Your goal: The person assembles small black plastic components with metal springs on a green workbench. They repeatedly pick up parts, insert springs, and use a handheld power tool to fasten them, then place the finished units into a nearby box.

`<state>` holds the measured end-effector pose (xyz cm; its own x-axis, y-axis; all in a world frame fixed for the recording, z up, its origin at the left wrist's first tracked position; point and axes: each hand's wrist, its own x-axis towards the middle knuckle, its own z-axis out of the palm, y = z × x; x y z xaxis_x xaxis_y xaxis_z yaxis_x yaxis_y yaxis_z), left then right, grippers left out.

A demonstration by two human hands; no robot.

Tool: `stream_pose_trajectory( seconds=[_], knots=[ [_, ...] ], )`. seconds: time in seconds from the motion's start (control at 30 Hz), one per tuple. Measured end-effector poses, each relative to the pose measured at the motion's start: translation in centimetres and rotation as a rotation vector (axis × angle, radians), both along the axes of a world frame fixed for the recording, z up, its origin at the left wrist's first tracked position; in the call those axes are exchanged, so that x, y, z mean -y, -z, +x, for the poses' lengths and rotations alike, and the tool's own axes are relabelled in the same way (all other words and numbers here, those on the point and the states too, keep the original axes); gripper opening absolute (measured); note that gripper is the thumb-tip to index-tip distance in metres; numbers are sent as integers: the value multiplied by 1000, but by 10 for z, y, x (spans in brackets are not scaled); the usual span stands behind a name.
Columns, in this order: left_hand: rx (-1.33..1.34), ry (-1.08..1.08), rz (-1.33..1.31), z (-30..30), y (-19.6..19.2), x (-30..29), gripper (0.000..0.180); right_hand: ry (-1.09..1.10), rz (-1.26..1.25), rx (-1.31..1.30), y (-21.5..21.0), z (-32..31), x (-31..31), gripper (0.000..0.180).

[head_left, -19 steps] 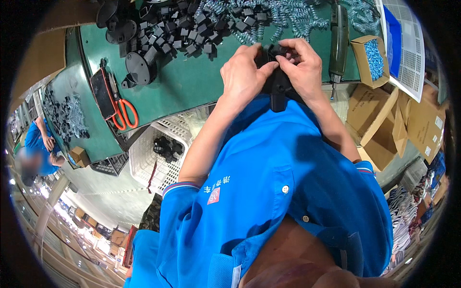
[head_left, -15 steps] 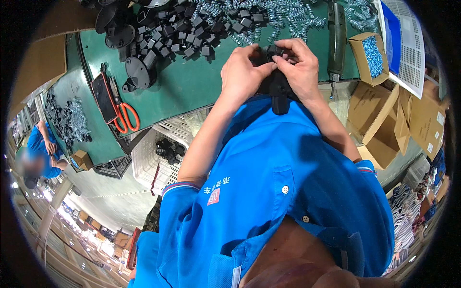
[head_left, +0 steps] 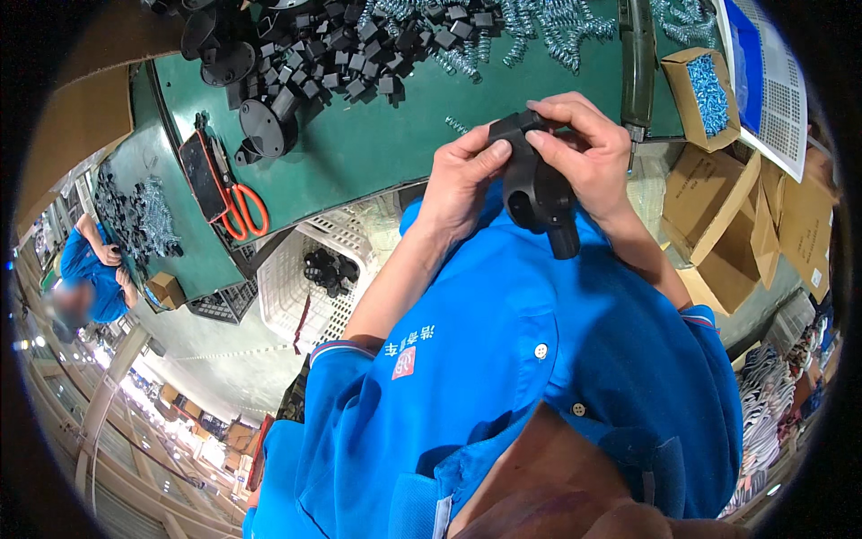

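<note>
Both hands are around a black moulded plastic part [head_left: 537, 187] with rounded lobes and a short round stub at its lower end, held against my blue shirt. My left hand [head_left: 460, 180] pinches its upper left edge between thumb and fingers. On the other side, my right hand [head_left: 588, 157] grips the upper right, thumb on the near face and fingers over the top. A coil spring [head_left: 456, 125] shows just beyond my left fingers; whether they touch it I cannot tell. Past my hands lie a pile of small black blocks [head_left: 359, 65] and a heap of springs [head_left: 575, 36].
Black round-based parts [head_left: 262, 128] stand left on the green table [head_left: 350, 148], near orange-handled scissors [head_left: 242, 211] and a phone [head_left: 201, 175]. A power screwdriver [head_left: 637, 76] and a box of blue screws [head_left: 709, 99] are right. A white basket [head_left: 278, 292] sits below; another person [head_left: 90, 274] works far left.
The black part has been raised and tilted, so more of its face shows, and both hands have shifted slightly right and nearer. The view has moved a little.
</note>
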<state>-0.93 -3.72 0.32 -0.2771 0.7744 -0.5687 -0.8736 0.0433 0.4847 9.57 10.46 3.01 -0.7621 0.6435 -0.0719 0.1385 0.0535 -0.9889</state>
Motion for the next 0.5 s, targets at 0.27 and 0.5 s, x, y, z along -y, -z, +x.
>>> stream_pose_trajectory(
  seconds=[0.27,0.5],
  knots=[
    [-245,-63,14,18,-5,-2,41,-191,183,-36,-9,9,-18,27],
    [-1310,354,-232,-28,-44,-30,45,-42,91,-48,19,5,-16,24]
  ],
)
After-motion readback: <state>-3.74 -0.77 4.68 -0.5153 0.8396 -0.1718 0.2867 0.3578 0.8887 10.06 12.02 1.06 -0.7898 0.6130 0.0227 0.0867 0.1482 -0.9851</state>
